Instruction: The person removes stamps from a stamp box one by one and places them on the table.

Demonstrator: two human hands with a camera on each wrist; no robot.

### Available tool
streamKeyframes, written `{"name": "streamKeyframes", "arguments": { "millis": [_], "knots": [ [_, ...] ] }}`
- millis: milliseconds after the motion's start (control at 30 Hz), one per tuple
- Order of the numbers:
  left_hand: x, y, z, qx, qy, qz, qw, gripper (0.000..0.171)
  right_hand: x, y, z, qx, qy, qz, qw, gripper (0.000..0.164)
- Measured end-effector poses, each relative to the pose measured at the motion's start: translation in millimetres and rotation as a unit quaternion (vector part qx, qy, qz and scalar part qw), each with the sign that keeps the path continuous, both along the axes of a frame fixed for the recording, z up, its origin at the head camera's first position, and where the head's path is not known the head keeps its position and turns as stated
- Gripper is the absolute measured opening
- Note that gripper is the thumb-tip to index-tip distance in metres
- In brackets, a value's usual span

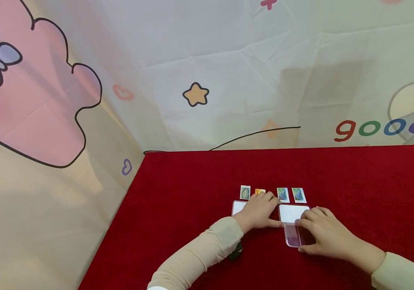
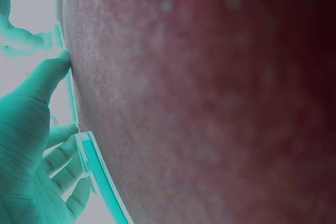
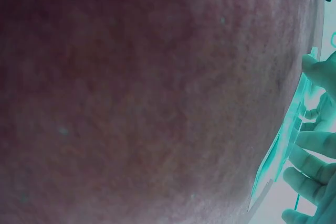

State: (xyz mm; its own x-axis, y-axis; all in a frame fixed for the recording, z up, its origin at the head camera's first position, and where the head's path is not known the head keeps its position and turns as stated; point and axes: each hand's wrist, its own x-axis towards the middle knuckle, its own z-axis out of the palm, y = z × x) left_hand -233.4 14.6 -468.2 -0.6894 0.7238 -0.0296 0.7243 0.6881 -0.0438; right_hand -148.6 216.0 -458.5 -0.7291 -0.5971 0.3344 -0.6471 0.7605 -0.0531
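Note:
A clear plastic case [image 1: 294,212] with a white insert lies on the red cloth, its clear flap [image 1: 293,237] folded out toward the near side. My right hand [image 1: 324,233] grips the case at its right side, fingers bent over the hinge area and thumb at the flap's near corner. My left hand [image 1: 259,211] rests against the case's left side, thumb stretched to its edge and fingers extended near its far corner. A second case [image 1: 238,207] with a white insert is partly hidden behind the left hand. In the left wrist view, the thumb [image 2: 52,72] touches a case edge.
Several small stamps stand in a row behind the cases: a greenish one [image 1: 245,192], an orange one [image 1: 260,191] partly covered, and two blue ones, one [image 1: 283,195] beside the other [image 1: 299,195]. A dark object [image 1: 236,252] lies partly under the left sleeve.

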Motion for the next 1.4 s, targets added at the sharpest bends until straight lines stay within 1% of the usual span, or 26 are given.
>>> {"name": "streamKeyframes", "arguments": {
  "millis": [100, 233, 500, 733, 1067, 1233, 1400],
  "knots": [
    [0.0, -1.1, 0.0, 0.002, 0.002, -0.005, 1.0, 0.066, -2.1, 0.2, 0.9, 0.004, -0.013, -0.004, 1.0, 0.048],
    [1.0, -2.7, -0.5, 0.006, 0.007, -0.009, 0.9999, 0.065, -4.8, 1.0, 2.1, 0.007, -0.016, -0.005, 1.0, 0.048],
    [3.5, -3.5, -1.6, 0.013, 0.01, -0.007, 0.9998, 0.064, -11.4, 3.1, 2.7, 0.01, -0.019, -0.011, 1.0, 0.049],
    [4.0, -2.7, -1.7, 0.004, 0.007, 0.0, 1.0, 0.066, -16.7, 3.8, 4.4, 0.01, -0.036, -0.019, 0.999, 0.051],
    [2.4, -1.4, -0.5, 0.002, -0.013, 0.011, 0.9999, 0.065, -27.6, 4.4, 5.7, -0.005, -0.035, -0.029, 0.999, 0.054],
    [3.2, -1.1, -2.0, -0.003, -0.01, 0.012, 0.9999, 0.067, -32.0, 4.6, 3.3, -0.009, -0.016, -0.029, 0.999, 0.052],
    [3.0, 0.4, -2.5, -0.008, -0.006, 0.013, 0.9999, 0.068, -36.0, 4.5, 2.5, -0.007, -0.023, -0.033, 0.999, 0.053]
  ]
}}
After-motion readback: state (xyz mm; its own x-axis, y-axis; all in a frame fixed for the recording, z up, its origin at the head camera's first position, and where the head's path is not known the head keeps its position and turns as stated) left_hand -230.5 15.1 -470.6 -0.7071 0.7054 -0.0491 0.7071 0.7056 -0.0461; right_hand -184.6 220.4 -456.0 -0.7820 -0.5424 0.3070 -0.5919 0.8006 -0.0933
